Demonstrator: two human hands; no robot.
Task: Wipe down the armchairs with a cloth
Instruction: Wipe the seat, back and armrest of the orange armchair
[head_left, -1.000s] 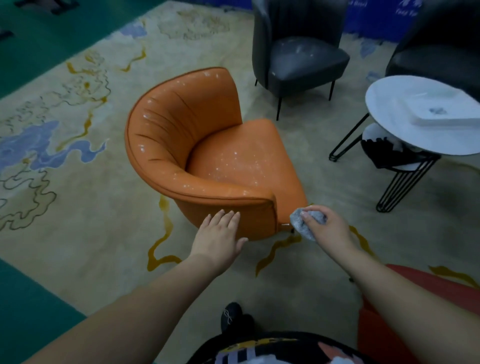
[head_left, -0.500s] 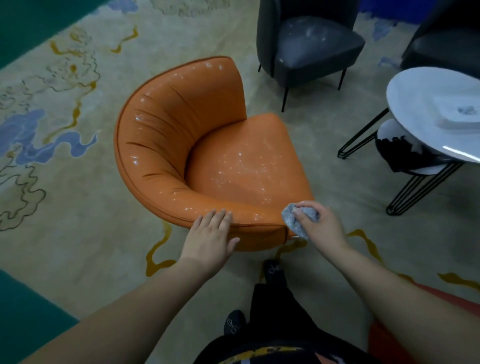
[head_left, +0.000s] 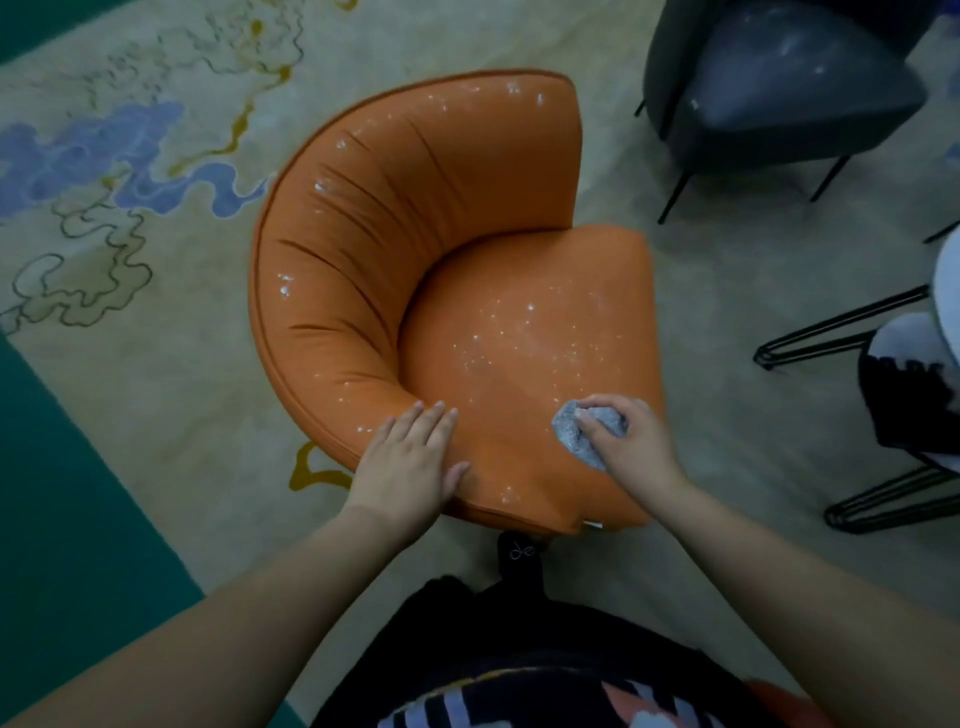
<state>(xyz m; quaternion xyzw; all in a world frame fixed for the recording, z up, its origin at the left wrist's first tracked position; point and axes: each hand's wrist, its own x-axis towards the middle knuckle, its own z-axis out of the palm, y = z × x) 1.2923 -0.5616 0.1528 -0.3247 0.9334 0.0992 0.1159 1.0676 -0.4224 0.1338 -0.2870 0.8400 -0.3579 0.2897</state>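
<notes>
An orange armchair (head_left: 415, 234) stands right below me, its curved back and seat speckled with white spots. My left hand (head_left: 408, 462) lies flat, fingers straight, on the near armrest. My right hand (head_left: 631, 441) grips a crumpled grey cloth (head_left: 582, 431) and presses it against the near right part of the seat. A dark grey armchair (head_left: 779, 88) stands at the upper right, also dotted with pale marks.
A patterned beige carpet (head_left: 156, 364) with blue and gold swirls covers the floor, bordered by green at the left. Black wire table legs (head_left: 841, 332) and a dark item under a white tabletop sit at the right edge. My shoe (head_left: 517, 553) is by the chair's base.
I have stepped closer and now look down over the orange chair. My right hand moved the cloth from the armrest's end onto the seat. My left hand stays on the armrest.
</notes>
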